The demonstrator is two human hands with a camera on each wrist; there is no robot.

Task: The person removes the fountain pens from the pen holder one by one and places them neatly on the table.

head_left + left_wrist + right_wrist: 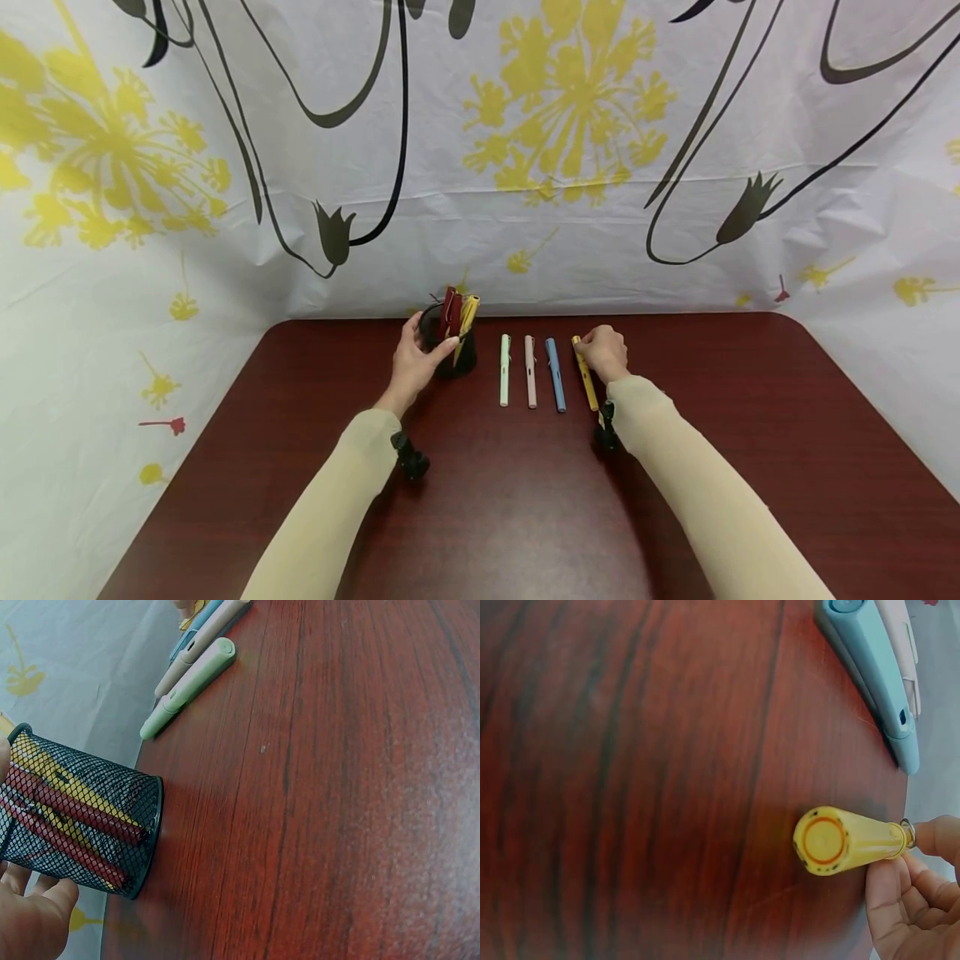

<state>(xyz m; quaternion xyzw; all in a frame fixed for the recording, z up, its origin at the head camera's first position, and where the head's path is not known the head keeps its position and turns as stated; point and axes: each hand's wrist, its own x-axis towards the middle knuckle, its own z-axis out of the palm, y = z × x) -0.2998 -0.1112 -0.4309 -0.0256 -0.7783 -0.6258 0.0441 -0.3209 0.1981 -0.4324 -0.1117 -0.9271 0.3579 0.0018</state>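
My left hand (413, 368) grips a black mesh pen cup (468, 360), thumb on the near side and fingers around the far side. Red pens (451, 312) and yellow pens (470, 313) stand in the cup, and their lower ends show through the mesh in the left wrist view. To the right, my right hand (607, 353) pinches the far end of a yellow pen (587, 383), near its clip. In the right wrist view that pen's round end (823, 840) points at the camera.
Between my hands a pale green pen (505, 372), a pink pen (531, 373) and a blue pen (556, 377) lie side by side on the dark red table (510, 500). A patterned white cloth (420, 233) hangs right behind the table's far edge.
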